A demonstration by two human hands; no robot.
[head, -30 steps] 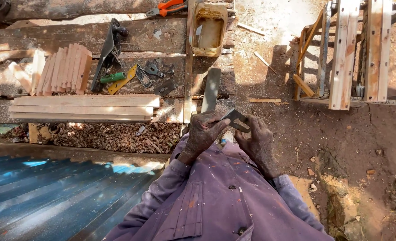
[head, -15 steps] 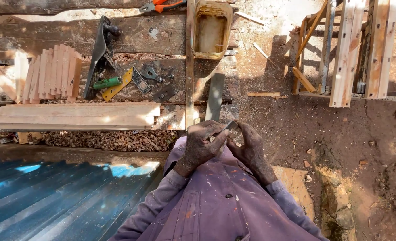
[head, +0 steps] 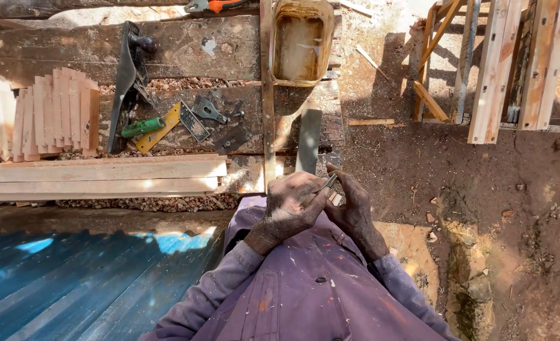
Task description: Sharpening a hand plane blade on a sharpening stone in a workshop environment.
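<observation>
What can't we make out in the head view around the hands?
- Small grey piece: pinched between left hand and right hand; fingers cover most of it, its kind unclear.
- Orange-handled tool: cut off by top edge.
- Wooden frame: upper part beyond top edge.
- Plastic container: contents too murky.

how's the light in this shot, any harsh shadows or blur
Head view: hard sun, dappled; bright patches wash out the slats and planks, deep shadow across the bench. Both hands, left and right, are sharp; edges bow slightly from the wide lens.
</observation>
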